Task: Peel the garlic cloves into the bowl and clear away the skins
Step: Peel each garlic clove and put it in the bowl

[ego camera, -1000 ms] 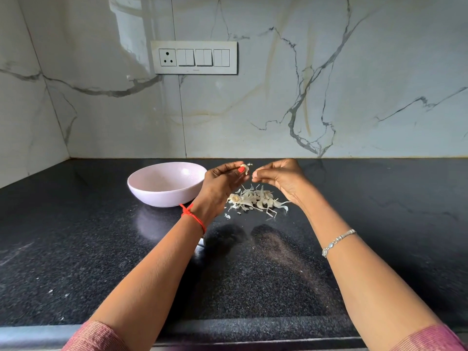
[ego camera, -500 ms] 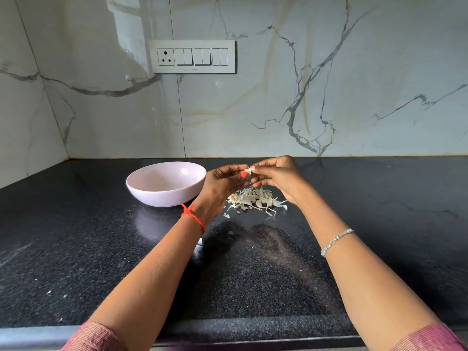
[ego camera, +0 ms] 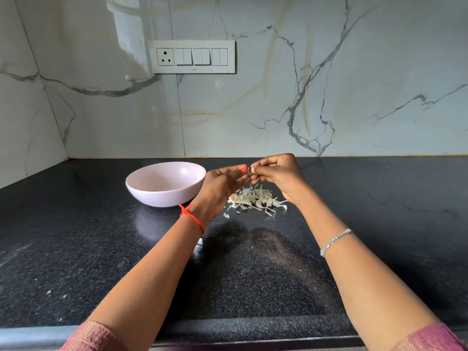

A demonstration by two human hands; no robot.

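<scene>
**A:** Where is the garlic clove?

**B:** Right in the grip. The left hand and the right hand meet fingertip to fingertip above the desk. The clove is pinched between them, and only a pale sliver of it shows.

**A:** So neither grip is spread?

**B:** No. Both have thumb and fingers curled in and pressed onto that one small piece. The left thumb's red nail sits just at the contact point.

**A:** And the skins?

**B:** The pile of skins lies on the desk directly beneath the grip, a little toward the person. A few loose flakes lie at the pile's left edge, under the left hand.

**A:** The bowl?

**B:** The pale pink bowl stands upright on the desk to the left of the grip, just beside the left hand. I cannot tell whether they touch, and its contents do not show from this angle.

**A:** Anything else around the grip?

**B:** A red thread circles the left wrist behind it, and a silver bracelet sits on the right forearm. Above and behind the grip, to the left, a white switch panel is set in the marble wall.
</scene>
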